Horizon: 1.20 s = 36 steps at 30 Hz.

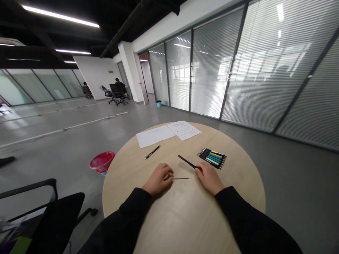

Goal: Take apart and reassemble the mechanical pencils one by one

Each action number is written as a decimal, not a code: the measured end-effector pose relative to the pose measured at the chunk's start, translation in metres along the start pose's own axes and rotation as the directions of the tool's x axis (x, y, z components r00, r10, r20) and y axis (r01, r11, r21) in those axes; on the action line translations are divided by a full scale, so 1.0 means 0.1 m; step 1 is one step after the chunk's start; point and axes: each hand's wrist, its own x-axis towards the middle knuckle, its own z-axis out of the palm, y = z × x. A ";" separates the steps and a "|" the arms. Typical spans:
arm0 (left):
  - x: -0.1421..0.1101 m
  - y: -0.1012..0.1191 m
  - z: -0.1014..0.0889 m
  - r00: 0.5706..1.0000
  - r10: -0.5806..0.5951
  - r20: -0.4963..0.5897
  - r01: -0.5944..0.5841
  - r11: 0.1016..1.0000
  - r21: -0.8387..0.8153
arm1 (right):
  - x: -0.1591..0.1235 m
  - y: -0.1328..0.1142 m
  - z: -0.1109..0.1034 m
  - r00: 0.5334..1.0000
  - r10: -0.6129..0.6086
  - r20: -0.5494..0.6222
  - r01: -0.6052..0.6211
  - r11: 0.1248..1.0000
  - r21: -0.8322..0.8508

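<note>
My left hand (160, 178) is low over the table with its fingers curled and closed. From its thumb and fingertips a thin dark pen refill (181, 178) points to the right. My right hand (209, 175) pinches one end of a black pen barrel (186, 161), which slants up and to the left, apart from the refill. Just beyond the right hand lies a row of several pens (212, 157), with black, white, yellow, blue and green barrels. A single black pen (153, 152) rests farther out, beyond my left hand.
Two sheets, a blank paper (155, 136) and a printed paper (184, 129), lie at the far side of the round wooden table (122, 190). A red bin (102, 161) stands left of it, near a black chair (57, 218). Glass partitions (212, 70) line the right.
</note>
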 end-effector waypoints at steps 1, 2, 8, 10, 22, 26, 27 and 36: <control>0.00 0.02 -0.01 1.000 0.017 0.023 -0.017 1.000 0.001 | 0.00 0.02 0.00 1.000 0.014 0.002 -0.014 0.998 0.066; 0.00 0.04 -0.01 0.999 0.028 0.043 -0.028 1.000 0.003 | 0.01 0.04 0.00 0.999 0.031 0.007 -0.032 0.990 0.134; 0.01 0.09 0.01 0.991 0.064 0.114 -0.073 0.995 0.075 | 0.04 0.25 0.11 0.988 0.152 0.039 -0.154 0.885 0.440; 0.01 0.09 0.02 0.988 0.085 0.129 -0.101 0.987 0.124 | 0.05 0.33 0.17 0.980 0.197 0.044 -0.191 0.842 0.504; 0.03 0.17 0.19 0.979 0.143 0.145 -0.189 0.903 0.385 | 0.09 0.42 0.21 0.970 0.221 0.096 -0.234 0.767 0.597; -0.02 0.12 0.10 0.995 0.097 -0.006 -0.093 0.967 0.236 | 0.09 0.39 0.19 0.961 0.256 0.104 -0.262 0.724 0.638; -0.03 0.11 0.07 0.997 0.055 -0.050 -0.046 0.984 0.170 | 0.09 0.38 0.18 0.958 0.267 0.109 -0.271 0.705 0.655; 0.01 -0.03 -0.06 0.893 -0.290 -0.345 0.246 0.955 -0.164 | 0.10 0.31 0.12 0.945 0.318 0.079 -0.267 0.607 0.749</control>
